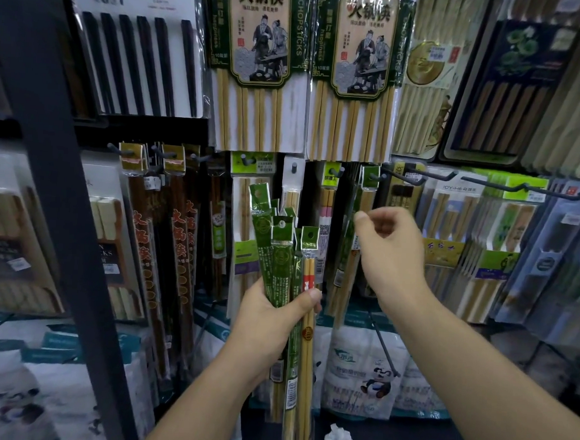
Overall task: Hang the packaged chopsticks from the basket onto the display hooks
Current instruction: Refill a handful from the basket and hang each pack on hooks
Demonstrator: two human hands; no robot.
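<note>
The left hand (271, 315) grips a bundle of packaged chopsticks (280, 249) around its middle, thumb pressed across the front, holding it upright before the display. The packs are long, narrow clear sleeves with glossy green printed headers, each punched with a hanging hole; pale bamboo sticks show below, one pair banded in red and white. Beside it, a little higher, the right hand (392, 254) is raised with loosely curled fingers, holding nothing visible. Just beyond its thumb a green-topped pack (370, 186) hangs from a display hook (416, 177).
</note>
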